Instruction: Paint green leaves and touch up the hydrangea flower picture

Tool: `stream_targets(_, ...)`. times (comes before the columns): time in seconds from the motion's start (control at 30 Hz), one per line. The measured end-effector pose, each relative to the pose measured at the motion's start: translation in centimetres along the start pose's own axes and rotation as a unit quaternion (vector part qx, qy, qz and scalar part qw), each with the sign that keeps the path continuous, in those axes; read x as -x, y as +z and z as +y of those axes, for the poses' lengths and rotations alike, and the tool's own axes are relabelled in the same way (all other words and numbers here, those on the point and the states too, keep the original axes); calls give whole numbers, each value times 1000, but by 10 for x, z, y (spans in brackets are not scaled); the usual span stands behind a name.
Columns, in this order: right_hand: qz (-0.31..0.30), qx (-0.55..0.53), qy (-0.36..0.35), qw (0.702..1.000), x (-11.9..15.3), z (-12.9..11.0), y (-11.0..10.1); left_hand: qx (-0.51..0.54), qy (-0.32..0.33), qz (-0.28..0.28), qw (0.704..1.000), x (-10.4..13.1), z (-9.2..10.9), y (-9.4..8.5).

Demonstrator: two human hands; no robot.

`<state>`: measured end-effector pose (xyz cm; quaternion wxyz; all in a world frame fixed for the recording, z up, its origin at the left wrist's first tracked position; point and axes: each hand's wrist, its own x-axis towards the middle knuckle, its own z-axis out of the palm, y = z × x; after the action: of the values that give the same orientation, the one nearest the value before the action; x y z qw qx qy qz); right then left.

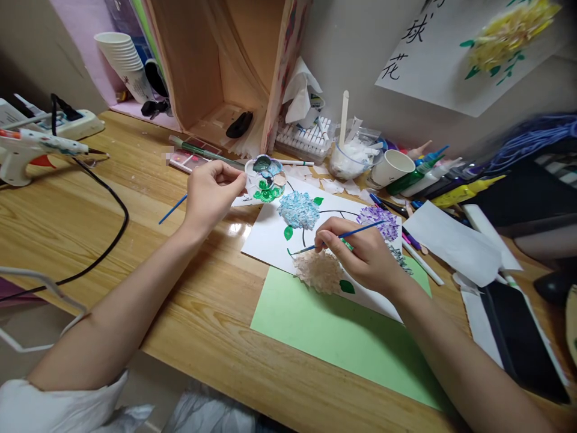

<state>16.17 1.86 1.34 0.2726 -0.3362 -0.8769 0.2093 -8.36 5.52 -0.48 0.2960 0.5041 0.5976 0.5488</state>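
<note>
My left hand pinches the rim of a small round paint palette with green, blue and peach paint, held up over the back left of a white sheet. My right hand grips a thin blue paintbrush; its tip touches or hovers just over the sheet at a small green stroke, beside a beige paper flower. A light blue flower and a purple flower are on the sheet too, with green leaves and dark stems. Green paper lies partly under the sheet.
A second blue brush lies left of my left hand. Behind are a paper cup, a plastic tub and paint tubes. A glue gun with its cable lies left; a black phone-like slab is right.
</note>
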Motion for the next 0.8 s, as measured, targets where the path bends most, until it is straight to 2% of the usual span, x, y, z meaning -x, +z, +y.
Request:
stream_targets(0.3,0,1,11,1000,1,1,-2,5,-3,1,1000,-1,-1,1)
stream_targets(0.53,63,-30,20,997,2,4,-1,0,-3,3,1000,0,0,0)
stream_targets(0.8,39,-20,18,999,0,7,4,16,5,2,1000,-2,-5,0)
